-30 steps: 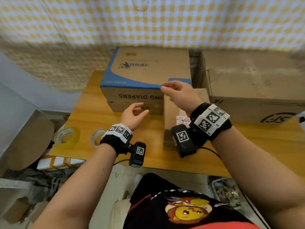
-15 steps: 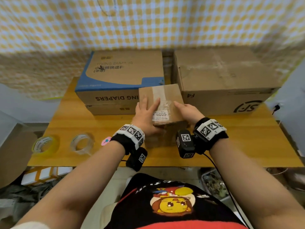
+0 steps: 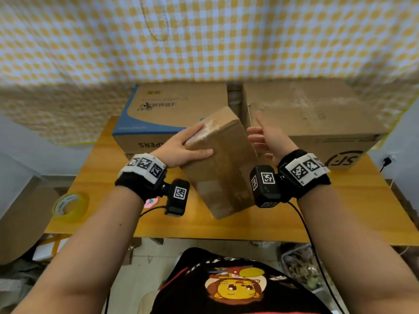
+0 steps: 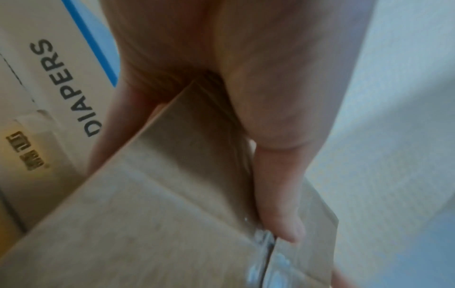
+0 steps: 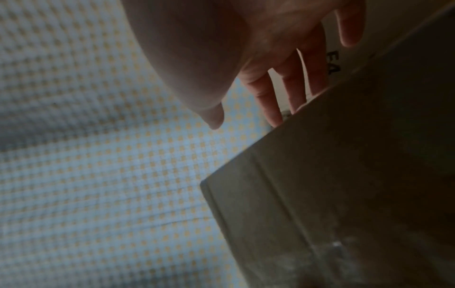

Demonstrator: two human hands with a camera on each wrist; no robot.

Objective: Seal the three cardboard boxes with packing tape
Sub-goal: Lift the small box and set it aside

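Observation:
A small brown cardboard box [image 3: 222,168] hangs tilted above the wooden table [image 3: 340,211], its lower corner close to the tabletop. My left hand [image 3: 205,140] grips its upper left corner, thumb on the near face and fingers over the taped face. In the left wrist view the thumb [image 4: 283,214] lies along a taped seam of the small box [image 4: 172,214]. My right hand [image 3: 255,125] is open with spread fingers just right of the box; whether it touches is unclear. In the right wrist view the fingers [image 5: 270,97] reach behind the box's edge [image 5: 344,194]. A yellow tape roll [image 3: 68,206] lies at the table's left edge.
Two large boxes stand at the back of the table: a blue-and-brown diapers box [image 3: 176,109] on the left and a brown SF box [image 3: 313,114] on the right. A small pink object [image 3: 150,202] lies under my left wrist. Checked cloth hangs behind.
Both hands held the small box upright on the table half a second ago. Now the left hand has lifted and tilted it, and the right hand has let go and opened.

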